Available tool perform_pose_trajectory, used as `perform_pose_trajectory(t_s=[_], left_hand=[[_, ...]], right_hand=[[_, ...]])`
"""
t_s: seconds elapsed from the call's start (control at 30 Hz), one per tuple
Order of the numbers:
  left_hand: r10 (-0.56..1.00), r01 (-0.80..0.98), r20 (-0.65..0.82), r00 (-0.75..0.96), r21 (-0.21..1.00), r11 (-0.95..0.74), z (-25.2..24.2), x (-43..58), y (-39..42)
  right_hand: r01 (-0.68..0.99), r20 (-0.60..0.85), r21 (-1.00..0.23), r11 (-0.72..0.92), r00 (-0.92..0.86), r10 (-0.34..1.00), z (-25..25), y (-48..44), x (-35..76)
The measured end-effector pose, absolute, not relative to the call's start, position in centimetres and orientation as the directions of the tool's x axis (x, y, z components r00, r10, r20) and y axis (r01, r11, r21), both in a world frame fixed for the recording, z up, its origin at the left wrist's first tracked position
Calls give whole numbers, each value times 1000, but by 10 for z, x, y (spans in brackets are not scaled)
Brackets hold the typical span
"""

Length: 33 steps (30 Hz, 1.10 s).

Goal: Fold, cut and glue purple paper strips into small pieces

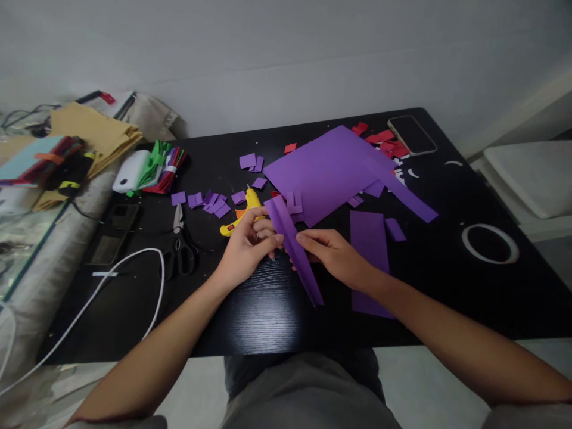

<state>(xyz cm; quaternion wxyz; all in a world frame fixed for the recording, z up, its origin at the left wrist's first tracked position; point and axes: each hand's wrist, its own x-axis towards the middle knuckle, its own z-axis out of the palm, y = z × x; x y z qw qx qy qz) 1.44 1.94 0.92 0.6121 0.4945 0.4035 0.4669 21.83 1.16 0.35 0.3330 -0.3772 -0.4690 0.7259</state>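
Observation:
A long purple paper strip (300, 257), creased along its length, is held between my two hands above the black table. My left hand (250, 241) pinches its left edge with thumb and fingers. On the right edge, my right hand (333, 253) grips the same strip between thumb and forefinger. Behind my left hand lies a yellow glue gun (252, 201), partly hidden by the fingers. A large purple paper sheet (322, 173) lies beyond the hands, and a smaller purple piece (370, 256) is under and beside my right wrist.
Black-handled scissors (181, 241), a white cable (161, 280) and small purple pieces (217, 202) lie to the left. Bundled green and red paper (158, 167) sits behind them. Right are red scraps (386, 143), a phone (412, 134) and a white ring (490, 243).

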Motion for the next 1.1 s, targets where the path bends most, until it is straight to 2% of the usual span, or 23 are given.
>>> perform_pose_trajectory(t_s=[0.23,0.4,0.5,0.63,0.7,0.8,0.9,1.0,1.1], left_hand=[[964,-107,-114,241,984,143,12,12,21],[960,2,-99,260,995,102,16,11,19],[951,-35,-102,291,992,117,17,11,17],[929,-141,-34,368,986,92,20,10,13],[923,-172,42,381,985,26,21,9,10],[918,-144,166,361,982,-121,21,8,7],[895,-108,244,375,970,-219,17,8,7],[867,-25,267,420,959,-283,13,7,7],[848,64,297,439,931,-359,11,6,9]], right_hand=[[-102,-173,-962,-252,-485,857,4,14,218],[-75,-141,-978,-196,-461,876,3,14,219],[-35,-147,-983,-179,-430,891,6,14,220],[-40,-204,-966,-257,-496,844,9,11,223],[-45,-144,-982,-186,-469,871,10,8,223],[43,82,-994,101,-319,944,10,5,225],[156,274,-937,313,-228,934,11,4,226],[170,341,-908,382,-229,912,11,4,226],[132,310,-927,350,-252,917,11,5,225]])
